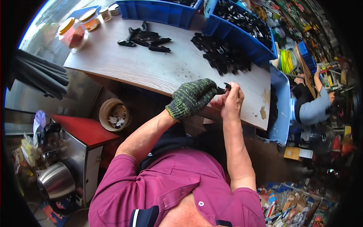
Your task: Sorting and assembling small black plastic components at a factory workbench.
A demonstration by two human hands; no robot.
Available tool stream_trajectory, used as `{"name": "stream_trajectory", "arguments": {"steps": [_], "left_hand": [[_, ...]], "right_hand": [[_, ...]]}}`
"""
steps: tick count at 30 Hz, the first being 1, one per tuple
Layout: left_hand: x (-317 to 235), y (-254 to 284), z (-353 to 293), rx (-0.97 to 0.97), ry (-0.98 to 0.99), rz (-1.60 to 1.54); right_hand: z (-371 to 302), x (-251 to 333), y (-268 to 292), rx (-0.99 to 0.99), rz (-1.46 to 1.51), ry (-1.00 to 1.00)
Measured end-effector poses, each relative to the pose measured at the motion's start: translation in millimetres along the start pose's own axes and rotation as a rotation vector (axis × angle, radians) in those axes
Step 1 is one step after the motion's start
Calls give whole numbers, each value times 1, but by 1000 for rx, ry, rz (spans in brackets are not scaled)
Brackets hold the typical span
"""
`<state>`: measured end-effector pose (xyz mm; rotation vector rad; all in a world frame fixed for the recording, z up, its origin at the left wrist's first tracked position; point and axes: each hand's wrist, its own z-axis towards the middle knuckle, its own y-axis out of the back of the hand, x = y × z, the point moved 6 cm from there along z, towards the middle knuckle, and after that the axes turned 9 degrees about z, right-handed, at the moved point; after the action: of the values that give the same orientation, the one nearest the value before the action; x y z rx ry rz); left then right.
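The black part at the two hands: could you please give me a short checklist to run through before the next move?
1. Black part in hand: ok, held between both hands, over the table's near edge.
2. Left hand covered: ok, in a green-and-black knit glove.
3. Right hand covered: not ok, bare.
4. Large black pile clear of the hands: ok, it lies beyond them.
5. Smaller black group apart from that pile: ok, bare tabletop between.
6. Part's fine details sound: cannot tell, mostly hidden.
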<state>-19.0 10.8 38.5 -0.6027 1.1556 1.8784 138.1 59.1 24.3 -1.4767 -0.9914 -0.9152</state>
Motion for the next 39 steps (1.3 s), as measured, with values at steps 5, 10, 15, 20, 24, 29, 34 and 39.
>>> {"name": "stream_trajectory", "arguments": {"steps": [5,10,15,20,24,29,34,39], "left_hand": [[1,-17,2,-11,25,-16],[2,-31,2,-139,119,-104],[-20,-49,5,-39,332,-111],[-11,-50,8,-9,174,-62],[27,21,21,-235,86,529],[81,112,36,-227,235,903],[77,105,24,-122,262,1041],[67,82,20,-76,-23,826]], "right_hand": [[-3,0,8,-3,-83,37],[-12,0,2,-26,-134,42],[2,-4,28,6,-142,210],[7,1,29,13,-166,222],[3,5,31,-121,0,-39],[44,61,114,-498,125,128],[47,81,159,-791,-13,204],[68,49,119,-467,-172,-11]]}}
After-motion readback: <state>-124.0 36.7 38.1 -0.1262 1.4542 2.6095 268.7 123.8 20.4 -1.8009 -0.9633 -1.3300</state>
